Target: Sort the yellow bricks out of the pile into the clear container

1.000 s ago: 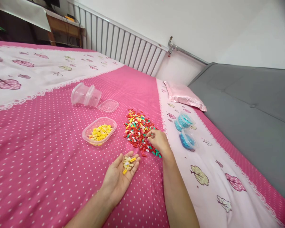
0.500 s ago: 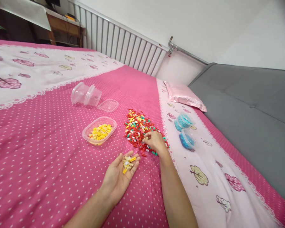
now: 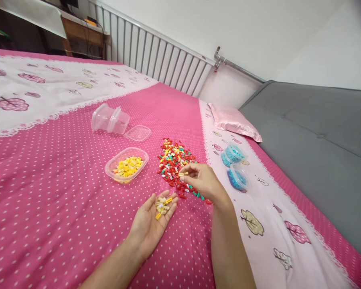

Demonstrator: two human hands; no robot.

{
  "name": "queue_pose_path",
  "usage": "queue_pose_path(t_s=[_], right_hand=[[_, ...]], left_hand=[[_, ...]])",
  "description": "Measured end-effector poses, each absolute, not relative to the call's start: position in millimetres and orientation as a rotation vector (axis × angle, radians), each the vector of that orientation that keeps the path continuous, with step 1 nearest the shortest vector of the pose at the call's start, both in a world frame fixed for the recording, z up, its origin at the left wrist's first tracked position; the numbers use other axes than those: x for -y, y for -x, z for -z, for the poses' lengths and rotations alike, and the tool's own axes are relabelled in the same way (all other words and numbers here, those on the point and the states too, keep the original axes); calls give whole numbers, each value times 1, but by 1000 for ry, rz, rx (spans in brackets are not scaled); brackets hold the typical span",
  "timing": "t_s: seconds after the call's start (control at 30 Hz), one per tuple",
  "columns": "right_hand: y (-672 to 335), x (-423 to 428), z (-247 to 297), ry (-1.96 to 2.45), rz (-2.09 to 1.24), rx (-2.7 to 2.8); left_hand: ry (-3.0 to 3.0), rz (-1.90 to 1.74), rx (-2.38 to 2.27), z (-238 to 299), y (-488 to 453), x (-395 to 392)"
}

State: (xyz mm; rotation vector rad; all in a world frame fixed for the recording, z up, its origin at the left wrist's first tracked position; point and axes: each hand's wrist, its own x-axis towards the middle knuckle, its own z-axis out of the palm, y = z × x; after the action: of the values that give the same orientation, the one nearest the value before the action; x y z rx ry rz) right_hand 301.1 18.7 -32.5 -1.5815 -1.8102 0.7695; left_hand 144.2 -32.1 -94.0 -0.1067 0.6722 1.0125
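My left hand (image 3: pixel 152 220) lies palm up on the pink dotted bedspread (image 3: pixel 48 192), cupping a small heap of yellow bricks (image 3: pixel 162 205) on its fingers. My right hand (image 3: pixel 202 179) hovers over the near edge of a pile of red, yellow, white and green bricks (image 3: pixel 173 160); its thumb and fingers pinch a small pale yellow brick (image 3: pixel 183 174). A clear plastic tub (image 3: pixel 126 165) partly filled with yellow bricks stands left of the pile.
Empty clear tubs (image 3: pixel 110 119) lie on their sides beside a loose lid (image 3: pixel 137 133) farther back. Two lidded tubs of blue bricks (image 3: pixel 235 165) sit right of the pile. A pink pillow (image 3: pixel 233 121), a grey sofa (image 3: pixel 319 144) and a radiator (image 3: pixel 156 60) border the bed.
My right hand has lifted off the pile and turned toward the left hand, now pinching a pale yellow brick. The left hand has stayed where it was.
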Motion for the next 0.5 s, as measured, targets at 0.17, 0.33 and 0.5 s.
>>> queue_pose_path(t_s=[0.17, 0.33, 0.5], right_hand=[[-285, 4, 12, 1439, -887, 2059], [-296, -7, 21, 1673, -601, 1888], [-308, -37, 51, 1866, -354, 1806]], left_hand=[[99, -1036, -632, 97, -145, 31], [78, -1000, -672, 94, -145, 32], [83, -1001, -711, 91, -145, 32]])
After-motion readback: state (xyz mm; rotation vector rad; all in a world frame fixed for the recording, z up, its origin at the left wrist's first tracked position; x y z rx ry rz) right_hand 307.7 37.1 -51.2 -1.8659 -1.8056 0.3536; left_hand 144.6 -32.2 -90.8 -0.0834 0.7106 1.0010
